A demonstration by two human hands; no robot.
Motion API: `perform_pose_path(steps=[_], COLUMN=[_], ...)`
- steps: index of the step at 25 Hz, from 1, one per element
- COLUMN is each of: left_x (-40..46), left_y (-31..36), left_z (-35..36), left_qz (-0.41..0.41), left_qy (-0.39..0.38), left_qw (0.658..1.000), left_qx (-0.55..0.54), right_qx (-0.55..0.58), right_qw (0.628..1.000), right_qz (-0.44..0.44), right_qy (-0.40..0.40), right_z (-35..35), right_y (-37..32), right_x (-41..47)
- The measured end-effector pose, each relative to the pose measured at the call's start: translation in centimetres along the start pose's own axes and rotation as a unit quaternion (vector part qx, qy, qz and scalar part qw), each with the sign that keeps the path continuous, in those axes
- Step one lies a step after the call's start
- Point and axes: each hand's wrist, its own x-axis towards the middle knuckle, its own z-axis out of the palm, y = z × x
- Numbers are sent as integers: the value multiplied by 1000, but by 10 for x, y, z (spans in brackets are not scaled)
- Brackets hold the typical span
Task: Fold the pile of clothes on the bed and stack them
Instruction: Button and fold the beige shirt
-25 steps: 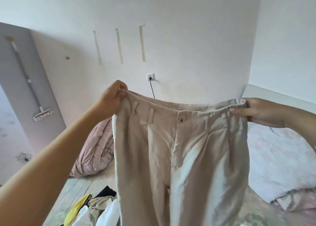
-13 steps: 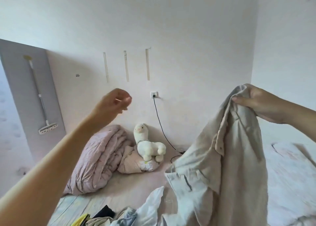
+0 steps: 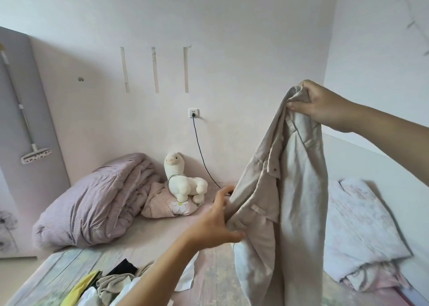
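Beige trousers point(image 3: 292, 189) hang in the air over the bed point(image 3: 162, 243), right of centre. My right hand point(image 3: 318, 104) pinches one end of the waistband high up. My left hand point(image 3: 218, 224) grips the hanging waistband edge lower down, thumb in front and fingers behind the cloth. A pile of unfolded clothes point(image 3: 109, 285), yellow, black, grey and white, lies at the bottom left on the bed.
A rolled purple duvet point(image 3: 92, 203) lies against the far wall, with a white plush alpaca point(image 3: 183, 178) on a pink pillow point(image 3: 162, 206). A pale quilt point(image 3: 362, 227) is bunched at the right. A black cable point(image 3: 202, 152) hangs from the wall socket.
My left hand let go of the waistband, swung down and took hold of the trousers lower down. The trousers now hang from my right hand, gathered in a narrow drape.
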Motion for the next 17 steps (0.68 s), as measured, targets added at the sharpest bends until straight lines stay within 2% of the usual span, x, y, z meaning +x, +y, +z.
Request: perform_pose_path(steps=[3,5,7,9,12,15,17], left_x=[-7,-3,2,4,2,-1,6], left_y=[-20,-17,2,28,67,99,112], left_z=[-5,-25,-58,-88,-115,-137,-148], left_qz=[-26,-44,-3,66,167,271,293], left_qy=[150,256,348,395,432,437,434], left_qw=[988,960,923,912,883,839,828], left_qx=[-29,-108,-165,-86,75,179,201], right_qx=[22,8,-29,-86,-83,-26,21], right_qw=[1000,1000,999,994,993,994,991], right_qz=[0,1,1,-13,-27,-57,-81], right_qy=[20,21,34,60,82,93,102], right_z=[-14,-26,-38,-49,-74,-101,-110], right_y=[2,3,11,21,26,24,26], right_x=[0,-4,-11,-22,-36,-37,-33])
